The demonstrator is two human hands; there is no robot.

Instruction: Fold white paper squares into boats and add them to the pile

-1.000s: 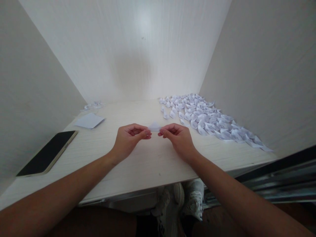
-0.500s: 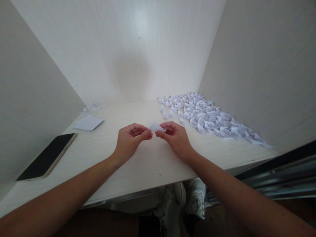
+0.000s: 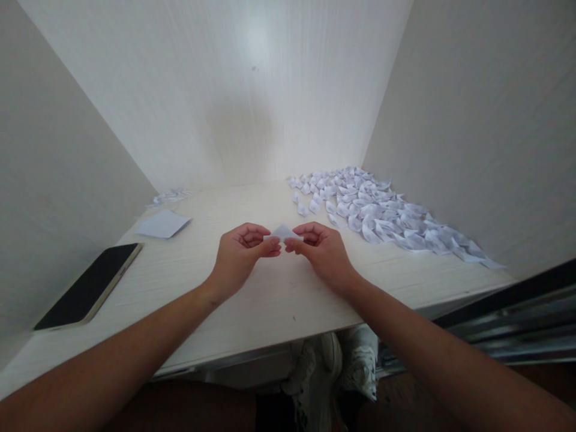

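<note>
A small folded piece of white paper [image 3: 283, 231], peaked at the top, is held between my two hands above the middle of the desk. My left hand [image 3: 245, 249] pinches its left end between thumb and fingers. On the other end, my right hand [image 3: 317, 247] grips it the same way, thumb in front. The two thumbs are close together at the paper's lower edge but apart. Part of the paper is hidden behind the fingers.
Many small folded white papers [image 3: 378, 213] lie heaped along the right wall. At the left are a stack of flat paper sheets [image 3: 163, 224], thin paper scraps [image 3: 171, 196] and a dark-screened phone [image 3: 90, 285]. White shoes [image 3: 315, 372] show below the front edge of the pale desk [image 3: 252, 318].
My left thumb has shifted slightly inward along the paper's lower edge. Both hands keep hold of the paper, and the view has moved very slightly.
</note>
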